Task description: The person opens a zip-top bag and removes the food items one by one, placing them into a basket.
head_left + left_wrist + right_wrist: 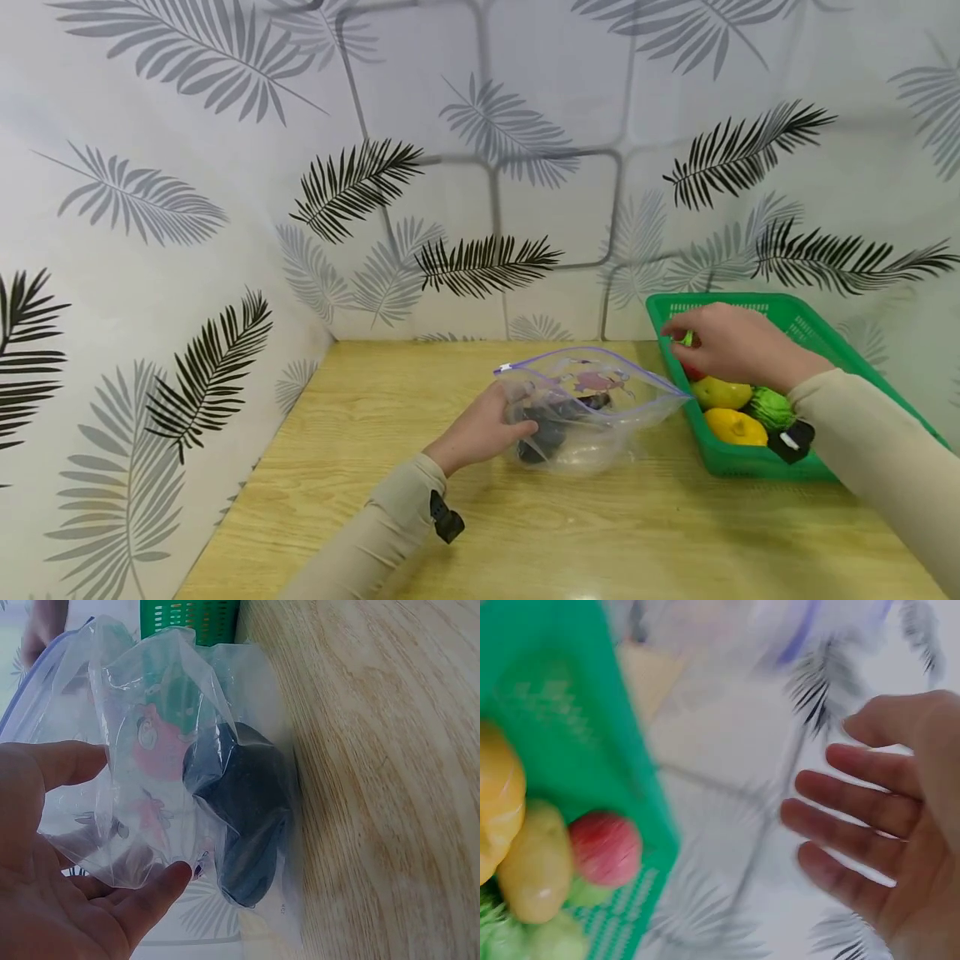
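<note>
My left hand [483, 425] holds the left side of a clear zip bag [600, 433] with a purple seal and a pink printed figure. The bag's mouth gapes at the top. Inside lies a smooth, dark, elongated thing [247, 810], seen through the plastic. My right hand [723, 342] hovers over the near left part of a green basket [832, 333]. In the right wrist view, that hand's fingers [847, 802] are spread loosely with nothing in them. Below it in the basket are a red round fruit [606, 849] and a yellow oblong fruit [536, 862].
A yellow lobed piece [735, 427] and a green ridged one [770, 408] also lie in the basket. Bag and basket stand on a wood-grain table [360, 392]. Behind it hangs a leaf-patterned curtain [450, 192]. The bag's right corner reaches the basket's rim.
</note>
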